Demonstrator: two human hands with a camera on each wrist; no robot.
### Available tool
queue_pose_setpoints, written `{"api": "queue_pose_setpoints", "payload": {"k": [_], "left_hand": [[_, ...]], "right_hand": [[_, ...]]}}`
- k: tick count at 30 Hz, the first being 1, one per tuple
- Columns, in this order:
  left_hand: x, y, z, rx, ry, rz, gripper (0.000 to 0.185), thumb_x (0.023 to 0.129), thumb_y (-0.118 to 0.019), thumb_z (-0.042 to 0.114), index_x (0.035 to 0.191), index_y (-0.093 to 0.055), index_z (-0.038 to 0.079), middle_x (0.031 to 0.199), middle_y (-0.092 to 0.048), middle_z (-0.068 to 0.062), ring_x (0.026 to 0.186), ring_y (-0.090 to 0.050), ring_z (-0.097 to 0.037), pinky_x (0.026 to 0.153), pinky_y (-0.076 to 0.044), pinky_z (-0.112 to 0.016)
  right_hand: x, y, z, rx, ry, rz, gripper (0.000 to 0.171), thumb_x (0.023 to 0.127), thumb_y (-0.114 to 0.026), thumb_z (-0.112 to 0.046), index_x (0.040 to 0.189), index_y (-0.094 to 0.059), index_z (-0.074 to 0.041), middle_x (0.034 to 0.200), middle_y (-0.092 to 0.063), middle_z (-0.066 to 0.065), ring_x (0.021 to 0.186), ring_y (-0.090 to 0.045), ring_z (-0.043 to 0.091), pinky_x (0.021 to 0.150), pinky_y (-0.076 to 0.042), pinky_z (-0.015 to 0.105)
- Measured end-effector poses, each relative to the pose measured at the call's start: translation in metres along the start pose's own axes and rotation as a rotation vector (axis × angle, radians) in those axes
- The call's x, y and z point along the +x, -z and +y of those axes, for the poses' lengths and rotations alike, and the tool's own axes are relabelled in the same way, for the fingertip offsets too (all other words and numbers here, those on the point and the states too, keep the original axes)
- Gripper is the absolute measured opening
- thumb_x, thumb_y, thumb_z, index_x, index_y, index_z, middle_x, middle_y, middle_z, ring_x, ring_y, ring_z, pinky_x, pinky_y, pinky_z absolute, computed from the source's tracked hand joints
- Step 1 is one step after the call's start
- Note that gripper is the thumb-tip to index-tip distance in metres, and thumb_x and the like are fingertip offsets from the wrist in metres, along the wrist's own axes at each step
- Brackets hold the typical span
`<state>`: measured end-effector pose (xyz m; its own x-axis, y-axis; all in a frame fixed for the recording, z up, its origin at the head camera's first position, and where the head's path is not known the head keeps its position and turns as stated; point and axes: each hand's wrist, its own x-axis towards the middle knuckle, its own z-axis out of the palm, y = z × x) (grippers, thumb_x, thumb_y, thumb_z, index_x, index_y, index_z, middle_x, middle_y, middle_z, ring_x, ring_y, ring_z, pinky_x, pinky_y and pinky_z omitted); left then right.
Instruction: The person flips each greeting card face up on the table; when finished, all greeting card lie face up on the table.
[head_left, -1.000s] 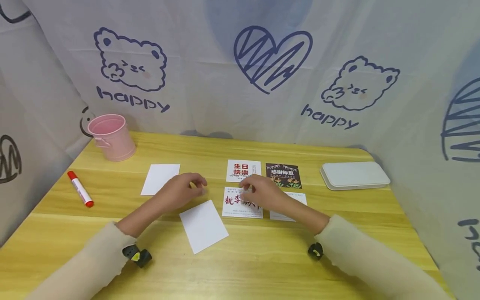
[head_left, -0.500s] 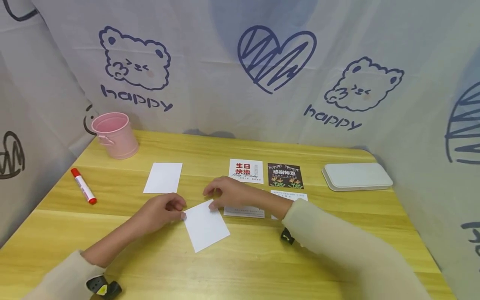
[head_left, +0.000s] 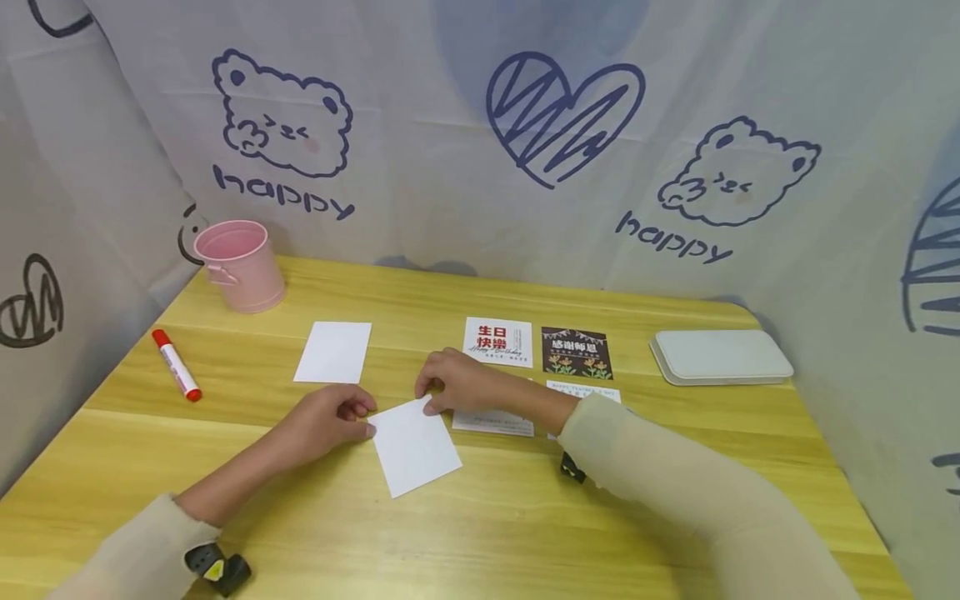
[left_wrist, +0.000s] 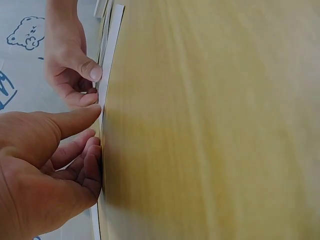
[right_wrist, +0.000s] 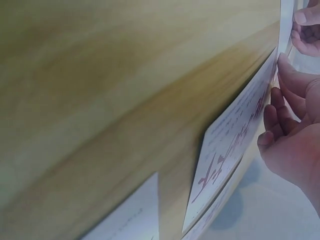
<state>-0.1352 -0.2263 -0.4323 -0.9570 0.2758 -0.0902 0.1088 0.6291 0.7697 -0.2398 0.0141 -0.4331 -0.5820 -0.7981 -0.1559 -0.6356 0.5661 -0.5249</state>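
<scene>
White cloth (head_left: 420, 158), printed with blue bears and hearts, hung behind and beside table (head_left: 480, 542). Bucket (head_left: 251, 279): upright at table's far left corner, likely parked clear of the work. Case (head_left: 723, 357): flat near far right corner, presumably aside for the same reason. Left hand (head_left: 330, 419): thumb touching left corner of near sheet (head_left: 420, 454), fingers bent. Right hand (head_left: 461, 382): thumb on far corner of same sheet, fingers bent. Grip, both hands: contact certain; true pinch or mere press, cannot tell. Two-corner hold probably for control of angle. Near sheet: flat, blank side up, just left of table's centre, askew to far edge. Far sheet (head_left: 336, 352): beyond left hand, roughly square to far edge. Right of near sheet, two by two: red-print card (head_left: 498, 342) and dark card (head_left: 577, 354) in far row; two white cards (head_left: 491, 422) in near row, partly hidden by right forearm (head_left: 536, 402). Spaced apparently for separate viewing. Marker (head_left: 177, 365): slanted, near left edge.
</scene>
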Motion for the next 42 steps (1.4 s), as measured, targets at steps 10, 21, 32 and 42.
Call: {"api": "queue_pose_setpoints", "payload": {"k": [10, 21, 32, 42], "left_hand": [[0.005, -0.001, 0.004, 0.035, 0.020, -0.017, 0.021, 0.088, -0.076, 0.016, 0.104, -0.069, 0.005, 0.096, -0.061, -0.006, 0.087, -0.052, -0.018, 0.075, -0.045, -0.027], [0.010, 0.005, 0.004, -0.061, 0.027, -0.062, 0.017, 0.091, -0.072, 0.011, 0.104, -0.064, 0.003, 0.093, -0.062, -0.006, 0.083, -0.055, -0.019, 0.068, -0.048, -0.026], [0.025, 0.009, 0.023, -0.354, 0.037, -0.113, 0.029, 0.096, -0.067, 0.016, 0.120, -0.061, 0.001, 0.107, -0.061, -0.015, 0.090, -0.069, -0.024, 0.085, -0.057, -0.037], [0.056, -0.021, 0.051, -0.423, -0.040, -0.148, 0.025, 0.097, -0.066, 0.013, 0.121, -0.065, 0.005, 0.105, -0.066, -0.009, 0.089, -0.064, -0.020, 0.087, -0.055, -0.038]], "right_hand": [[-0.003, -0.003, -0.003, -0.034, -0.022, 0.036, 0.017, 0.089, -0.078, -0.024, 0.103, -0.070, -0.018, 0.100, -0.063, -0.008, 0.096, -0.050, 0.010, 0.093, -0.041, 0.028], [-0.010, 0.000, -0.006, 0.078, -0.040, 0.049, 0.014, 0.096, -0.070, -0.021, 0.109, -0.066, -0.018, 0.097, -0.062, -0.007, 0.091, -0.054, 0.010, 0.082, -0.047, 0.024], [-0.063, 0.019, -0.003, 0.344, 0.028, 0.174, 0.013, 0.098, -0.066, -0.015, 0.110, -0.070, -0.019, 0.100, -0.068, -0.005, 0.084, -0.059, 0.011, 0.075, -0.052, 0.027], [-0.127, 0.029, 0.011, 0.419, -0.013, 0.224, 0.022, 0.095, -0.072, -0.024, 0.117, -0.071, -0.023, 0.108, -0.067, -0.005, 0.082, -0.058, 0.016, 0.071, -0.051, 0.027]]}}
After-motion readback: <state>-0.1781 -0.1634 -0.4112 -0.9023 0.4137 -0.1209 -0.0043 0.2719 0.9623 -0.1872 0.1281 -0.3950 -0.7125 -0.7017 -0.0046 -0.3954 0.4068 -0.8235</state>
